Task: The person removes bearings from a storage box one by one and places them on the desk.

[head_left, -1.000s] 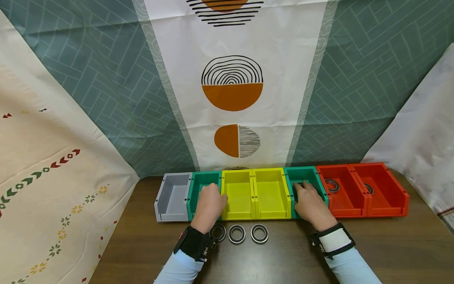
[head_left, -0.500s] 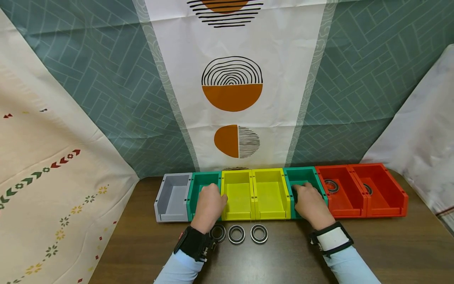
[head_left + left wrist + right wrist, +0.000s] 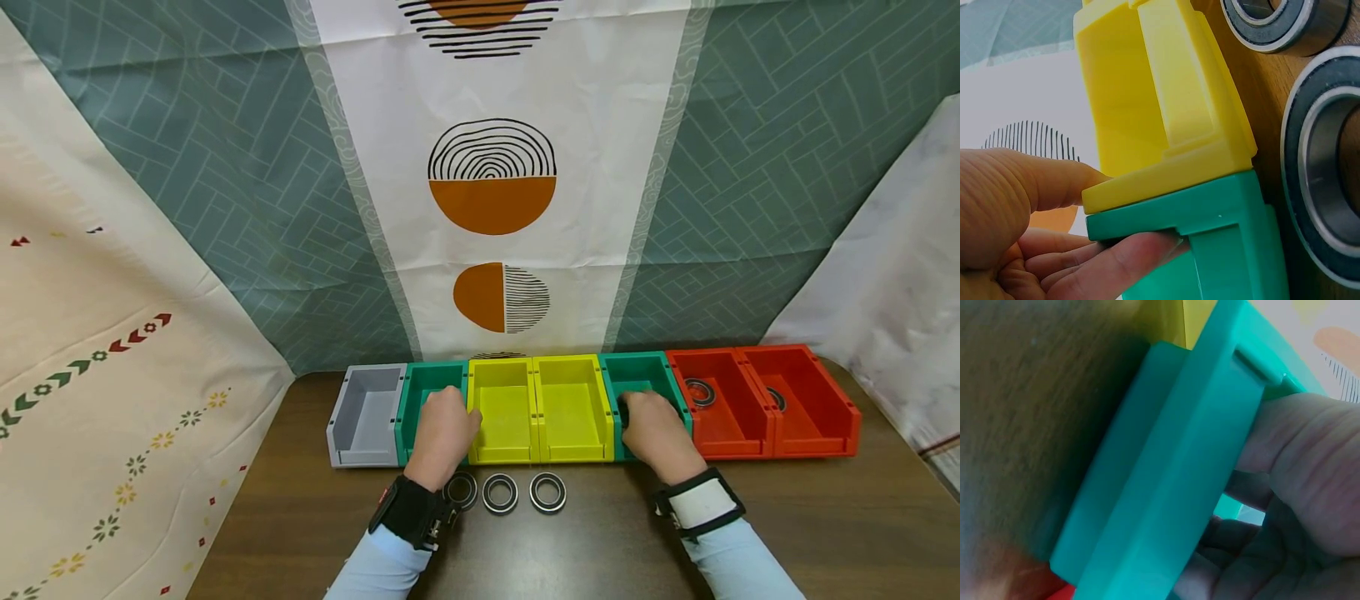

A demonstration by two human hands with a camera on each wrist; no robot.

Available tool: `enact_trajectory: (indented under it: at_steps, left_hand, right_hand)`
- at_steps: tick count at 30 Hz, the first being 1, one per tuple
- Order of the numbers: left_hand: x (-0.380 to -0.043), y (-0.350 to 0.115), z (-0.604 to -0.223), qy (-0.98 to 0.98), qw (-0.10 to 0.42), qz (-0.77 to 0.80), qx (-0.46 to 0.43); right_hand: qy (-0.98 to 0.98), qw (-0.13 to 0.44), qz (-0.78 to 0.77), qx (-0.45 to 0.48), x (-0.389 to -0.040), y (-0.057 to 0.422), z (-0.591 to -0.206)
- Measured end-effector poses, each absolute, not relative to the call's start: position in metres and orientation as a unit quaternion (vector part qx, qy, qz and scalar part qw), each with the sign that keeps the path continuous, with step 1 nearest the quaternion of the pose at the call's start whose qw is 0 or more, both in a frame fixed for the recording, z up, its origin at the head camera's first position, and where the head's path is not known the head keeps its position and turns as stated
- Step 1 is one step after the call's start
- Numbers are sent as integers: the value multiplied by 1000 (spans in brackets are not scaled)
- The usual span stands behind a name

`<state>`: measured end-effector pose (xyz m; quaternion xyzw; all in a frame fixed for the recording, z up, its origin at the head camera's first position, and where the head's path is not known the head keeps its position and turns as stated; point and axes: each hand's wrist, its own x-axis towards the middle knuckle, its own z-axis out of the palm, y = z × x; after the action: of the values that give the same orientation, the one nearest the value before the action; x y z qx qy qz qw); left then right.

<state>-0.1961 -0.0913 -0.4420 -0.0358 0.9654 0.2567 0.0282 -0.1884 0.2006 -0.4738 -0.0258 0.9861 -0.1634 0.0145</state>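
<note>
My left hand [image 3: 444,433] pinches the adjoining walls of the left green bin [image 3: 1222,206] and a yellow bin [image 3: 1185,94]. In the left wrist view its thumb lies on the yellow side and its fingers are inside the green one. Deep in the right green bin [image 3: 633,369] is my right hand [image 3: 660,433], fingers pointing down behind the front wall [image 3: 1166,462]. A dark sliver shows beside its thumb in the head view; I cannot tell whether the fingers hold a bearing. Three ball bearings [image 3: 500,494] lie in a row on the table before the bins.
A grey bin [image 3: 367,417] ends the row at the left. Another yellow bin [image 3: 574,404] stands in the middle. Two red bins at the right hold one bearing [image 3: 701,392] and another bearing [image 3: 777,399]. A patterned cloth [image 3: 491,300] hangs close behind the row.
A bearing that showed at the right hand's fingertips a second ago is now hidden from the head view. The right hand has sunk slightly into the green bin; the left hand keeps its place.
</note>
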Motion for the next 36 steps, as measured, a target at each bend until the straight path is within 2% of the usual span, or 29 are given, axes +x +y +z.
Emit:
enact_trajectory:
  at_steps: [7,15,25,36]
  left_hand:
    - [-196,-92,-444,966,35,252,-42]
    - [-196,-92,-446,965,35,257,-48]
    - [-198,-92,-445,967,32,248,-42]
    - [-198,-91,-443,964,40,258,-46]
  right_hand:
    - [988,17,-152,-34,-184,202,-473]
    - [985,-26,-167,-37,-181,205,-472]
    - [979,-47,-197,-8,-181,207,-460]
    - [959,-156,-237,5,-175,216,-455]
